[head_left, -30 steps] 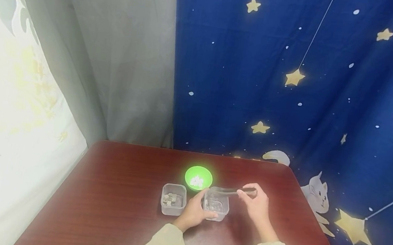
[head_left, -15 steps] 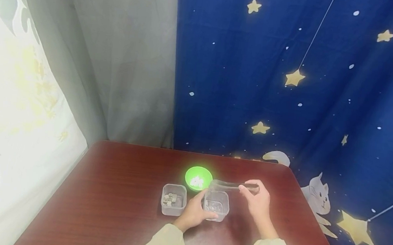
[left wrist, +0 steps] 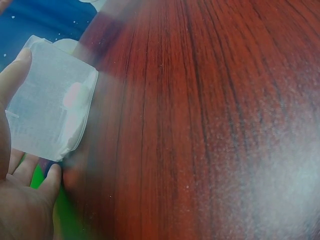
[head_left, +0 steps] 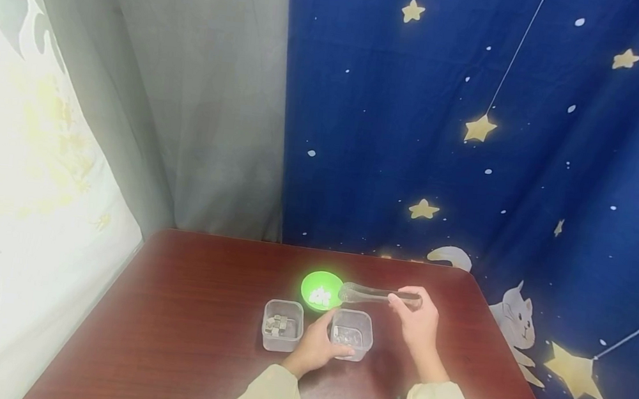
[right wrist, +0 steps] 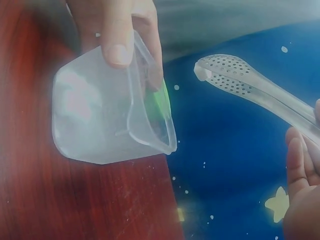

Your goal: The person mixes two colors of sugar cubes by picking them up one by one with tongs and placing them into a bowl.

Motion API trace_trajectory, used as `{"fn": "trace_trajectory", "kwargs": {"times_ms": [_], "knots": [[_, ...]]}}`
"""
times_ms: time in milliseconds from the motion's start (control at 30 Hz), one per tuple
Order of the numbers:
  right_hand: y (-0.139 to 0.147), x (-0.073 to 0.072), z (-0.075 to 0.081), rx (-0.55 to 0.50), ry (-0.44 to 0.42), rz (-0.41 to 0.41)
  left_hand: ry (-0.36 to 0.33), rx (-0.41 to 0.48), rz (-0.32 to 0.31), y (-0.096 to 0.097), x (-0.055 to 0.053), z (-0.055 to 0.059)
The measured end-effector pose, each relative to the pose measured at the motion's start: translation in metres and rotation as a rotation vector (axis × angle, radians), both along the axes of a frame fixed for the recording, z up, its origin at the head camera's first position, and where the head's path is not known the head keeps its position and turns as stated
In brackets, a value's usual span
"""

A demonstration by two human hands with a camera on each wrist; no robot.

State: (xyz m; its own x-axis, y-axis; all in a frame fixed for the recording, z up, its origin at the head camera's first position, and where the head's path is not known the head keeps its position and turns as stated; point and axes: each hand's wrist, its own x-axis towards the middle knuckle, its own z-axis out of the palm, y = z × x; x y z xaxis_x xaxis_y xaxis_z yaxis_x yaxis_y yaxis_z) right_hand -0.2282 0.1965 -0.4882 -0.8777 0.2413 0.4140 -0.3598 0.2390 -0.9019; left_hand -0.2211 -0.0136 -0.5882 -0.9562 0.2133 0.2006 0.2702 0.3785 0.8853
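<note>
My left hand [head_left: 311, 348] grips a clear square plastic container [head_left: 361, 351] by its side, thumb on the front wall. Small bits lie on that container's floor. In my right hand [head_left: 421, 325] are clear tongs [head_left: 370, 295] with perforated heads, held level over the container's far rim. Seen in the right wrist view, a small white piece [right wrist: 202, 73] is pinched at the tips of the tongs. Just behind the container sits a green bowl [head_left: 316, 277] with several white pieces [head_left: 320, 296] inside, and the tong heads overlap its right rim in the head view.
To the left stands a second clear container [head_left: 281, 345] with several small pale cubes [head_left: 276, 324]. Everything rests on a dark red wooden table [head_left: 198, 316]. A grey curtain [head_left: 217, 119] and a blue star-patterned curtain [head_left: 372, 134] hang behind it.
My right hand has lifted the tongs up and away from inside the held container, toward the bowl's right rim. The left hand and both containers have stayed put.
</note>
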Motion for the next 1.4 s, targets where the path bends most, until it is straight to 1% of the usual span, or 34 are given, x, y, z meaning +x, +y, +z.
{"fn": "trace_trajectory", "kwargs": {"times_ms": [200,333,500,700,767,900,1067,1400], "knots": [[-0.003,-0.002,0.003,-0.013,0.019,-0.012,0.001,-0.004,0.003,0.001,0.0,0.0],[-0.006,-0.004,0.007,-0.038,0.008,-0.014,-0.003,0.002,0.004,0.001,0.001,0.001],[-0.01,-0.006,0.012,-0.093,-0.014,-0.003,0.003,0.002,0.009,0.001,0.002,0.002],[-0.02,0.005,0.031,-0.061,0.018,-0.007,0.007,-0.003,0.013,0.001,0.002,0.001],[-0.022,0.007,0.034,-0.051,0.02,-0.016,0.009,-0.006,0.014,0.001,0.001,0.001],[-0.024,0.006,0.037,-0.05,0.026,-0.024,0.017,0.004,0.009,0.0,0.001,0.001],[-0.024,0.004,0.036,-0.071,0.034,-0.006,0.017,0.001,0.013,0.001,0.001,0.0],[-0.025,0.004,0.034,-0.064,0.018,-0.014,0.018,-0.005,0.017,0.001,0.002,0.001]]}}
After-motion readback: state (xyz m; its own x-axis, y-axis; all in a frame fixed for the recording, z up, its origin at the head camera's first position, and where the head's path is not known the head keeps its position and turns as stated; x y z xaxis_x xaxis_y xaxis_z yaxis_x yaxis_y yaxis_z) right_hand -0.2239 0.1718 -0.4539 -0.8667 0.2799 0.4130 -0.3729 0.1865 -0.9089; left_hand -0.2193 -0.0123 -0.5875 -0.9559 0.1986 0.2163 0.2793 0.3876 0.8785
